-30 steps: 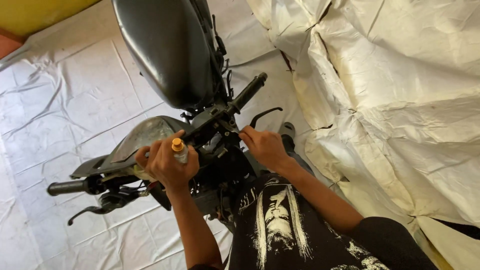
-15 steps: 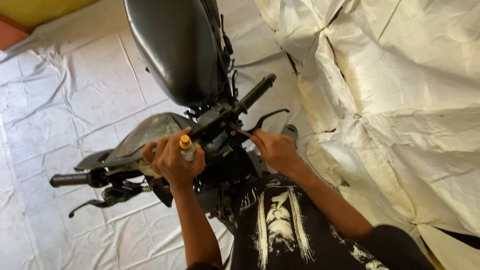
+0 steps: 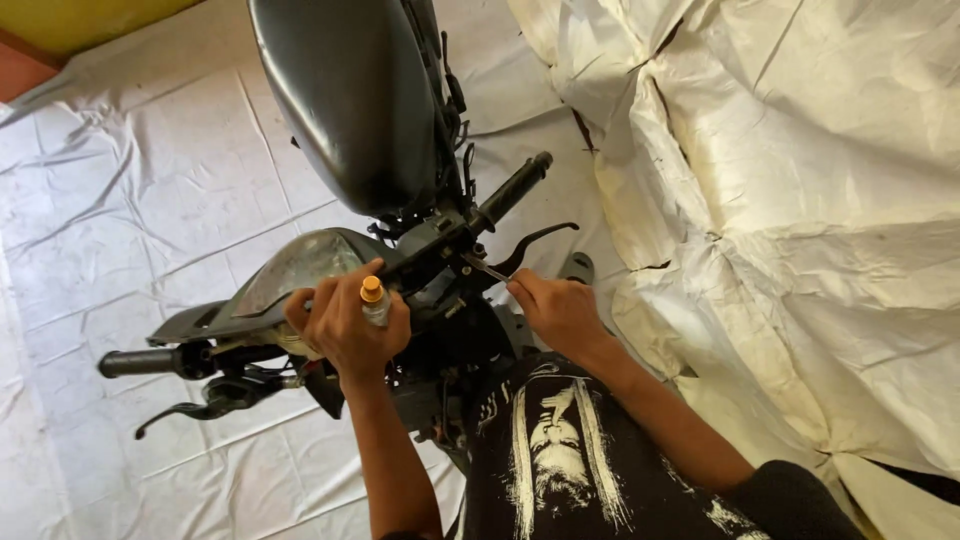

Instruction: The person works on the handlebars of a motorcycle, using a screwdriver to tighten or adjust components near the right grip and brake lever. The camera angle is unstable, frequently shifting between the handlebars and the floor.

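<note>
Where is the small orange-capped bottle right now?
Head view, left of centre: the bottle sits upright in the left hand, against the motorcycle's headlight cowl.

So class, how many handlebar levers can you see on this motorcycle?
2. One lever juts out beside the grip near the right hand; the other lever hangs under the opposite grip, past the left hand. None seems hidden.

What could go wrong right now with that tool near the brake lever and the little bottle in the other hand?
1. The thin metal tool in the right hand may slip off the lever mount and jab the brake lever or nearby wiring.
2. The small bottle, pinched in the left hand that also steadies the headlight cowl, might drop or leak.
</note>
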